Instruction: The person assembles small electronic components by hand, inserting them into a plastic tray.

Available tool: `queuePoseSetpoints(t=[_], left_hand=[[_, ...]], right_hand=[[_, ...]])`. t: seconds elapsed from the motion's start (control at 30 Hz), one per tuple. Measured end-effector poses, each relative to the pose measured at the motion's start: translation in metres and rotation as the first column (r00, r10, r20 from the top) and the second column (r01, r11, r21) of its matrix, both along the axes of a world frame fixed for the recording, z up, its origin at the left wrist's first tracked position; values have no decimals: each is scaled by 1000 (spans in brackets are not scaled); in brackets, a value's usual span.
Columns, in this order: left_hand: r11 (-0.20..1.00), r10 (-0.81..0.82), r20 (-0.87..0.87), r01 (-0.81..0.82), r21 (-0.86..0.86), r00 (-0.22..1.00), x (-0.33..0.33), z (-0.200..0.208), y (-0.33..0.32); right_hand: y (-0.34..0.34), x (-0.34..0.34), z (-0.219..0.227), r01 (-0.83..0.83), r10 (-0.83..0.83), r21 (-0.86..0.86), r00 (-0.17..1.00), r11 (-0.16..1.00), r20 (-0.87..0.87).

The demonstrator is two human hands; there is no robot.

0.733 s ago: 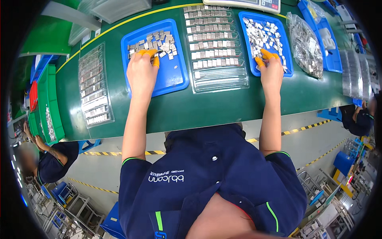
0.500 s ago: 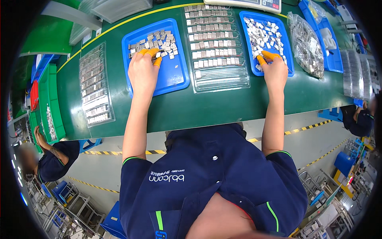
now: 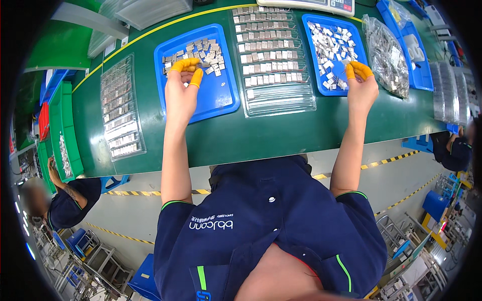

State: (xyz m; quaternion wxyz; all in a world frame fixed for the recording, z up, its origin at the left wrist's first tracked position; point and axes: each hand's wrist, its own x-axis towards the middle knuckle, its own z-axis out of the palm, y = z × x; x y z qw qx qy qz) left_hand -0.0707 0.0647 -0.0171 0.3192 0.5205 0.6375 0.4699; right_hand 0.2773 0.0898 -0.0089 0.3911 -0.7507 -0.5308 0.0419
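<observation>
The clear, ridged plastic tray [image 3: 281, 103] stretched lengthwise away between the yellow-capped left hand [image 3: 182, 91] and right hand [image 3: 362, 89], neither clearly nearer; both curled, whether pinching anything I couldn't tell

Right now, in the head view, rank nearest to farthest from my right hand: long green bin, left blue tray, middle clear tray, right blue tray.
1. Right blue tray, by your right hand
2. Middle clear tray, leftward
3. Left blue tray, farther left
4. Long green bin, far left
</observation>
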Motion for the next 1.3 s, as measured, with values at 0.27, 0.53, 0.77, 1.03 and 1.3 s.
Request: queuePoseSetpoints(t=[0.27,0.53,0.77,1.03,1.3], left_hand=[[996,-34,350,62,-71,936,33,21,-14],[994,-71,508,105,-39,859,55,25,-15],[996,-47,604,84,-33,795,71,26,-21],[998,-66,584,64,24,809,72,33,-32],[981,-103,624,181,-63,775,84,34,-40]], right_hand=[[7,4,-18,-32,233,309,730,950,-643],[-1,8,-7,-76,96,59,832,995,-547],[-24,-38,11,-460,379,80,607,884,-698],[-38,-95,33,-570,483,182,437,801,-758],[-48,-113,39,-560,574,230,576,796,-582]])
